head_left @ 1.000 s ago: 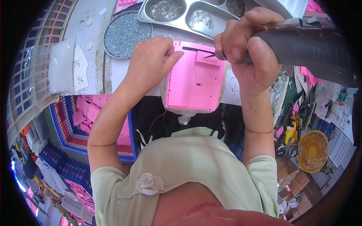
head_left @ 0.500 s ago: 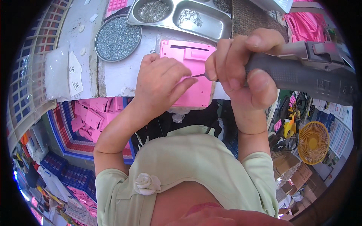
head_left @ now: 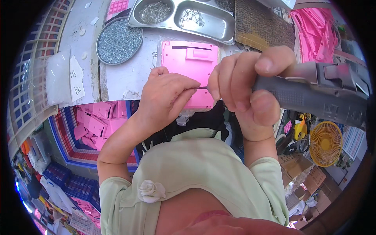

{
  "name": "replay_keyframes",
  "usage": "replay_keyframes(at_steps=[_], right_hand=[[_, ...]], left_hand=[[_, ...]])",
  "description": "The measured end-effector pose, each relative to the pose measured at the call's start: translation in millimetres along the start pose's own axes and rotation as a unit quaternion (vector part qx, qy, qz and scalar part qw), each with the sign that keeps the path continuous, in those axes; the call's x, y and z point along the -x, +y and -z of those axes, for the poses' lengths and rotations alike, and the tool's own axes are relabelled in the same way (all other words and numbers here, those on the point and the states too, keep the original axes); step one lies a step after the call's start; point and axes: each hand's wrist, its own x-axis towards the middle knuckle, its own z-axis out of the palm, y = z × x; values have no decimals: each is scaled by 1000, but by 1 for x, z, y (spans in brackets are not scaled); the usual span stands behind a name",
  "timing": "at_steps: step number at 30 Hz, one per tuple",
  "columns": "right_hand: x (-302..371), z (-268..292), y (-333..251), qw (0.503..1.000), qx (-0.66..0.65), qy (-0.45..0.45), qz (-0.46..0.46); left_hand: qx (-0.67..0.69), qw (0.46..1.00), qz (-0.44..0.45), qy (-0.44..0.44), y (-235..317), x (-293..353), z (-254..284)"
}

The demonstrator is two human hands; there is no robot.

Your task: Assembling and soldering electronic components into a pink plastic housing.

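Right grip (head_left: 250, 90) clamps grey power screwdriver (head_left: 313, 96), bit tip pinched by left grip (head_left: 170, 94).

The right hand (head_left: 246, 84) grips a grey electric screwdriver (head_left: 313, 94); the left hand (head_left: 166, 96) pinches its thin bit (head_left: 202, 87) above a pink plastic panel (head_left: 192, 62).

A small assembly workshop: a round pan of screws (head_left: 119, 40) and a steel compartment tray (head_left: 203, 29) sit on the bench, with crates of pink plastic parts (head_left: 98, 123) and cardboard boxes (head_left: 297, 168) underneath
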Motion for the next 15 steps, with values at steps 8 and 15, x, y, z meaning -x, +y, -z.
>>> replay_keyframes(at_steps=[8, 15], right_hand=[[-1, -6, 12, 999, 27, -4, -21], [-2, 12, 22, 1000, -5, -21, 15]], left_hand=[[-84, 996, -9, -38, 0, -3, 11], [-380, 917, 124, -6, -102, -13, 80]])
